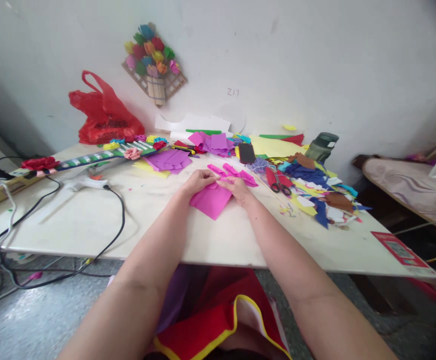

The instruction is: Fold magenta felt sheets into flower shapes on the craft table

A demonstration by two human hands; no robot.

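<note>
A magenta sheet of paper (212, 202) lies on the table with one corner toward me. My left hand (199, 181) pinches its far left edge, fingers closed. At the far right edge my right hand (236, 189) grips the same sheet between thumb and fingers. The far edge between my hands looks turned over or rolled, though my fingers partly hide it. Just beyond them lie several small folded magenta paper pieces (248, 178). A stack of purple paper sheets (169, 161) rests to the left, and more purple sheets (218, 144) lie farther back.
Red-handled scissors (278, 186), a thin stick (272, 192) and a heap of paper scraps (311, 175) lie to the right. A phone (246, 153) and a green bottle (321, 146) stand behind. A white glue gun (86, 184) with its black cable (122, 220) occupies the left.
</note>
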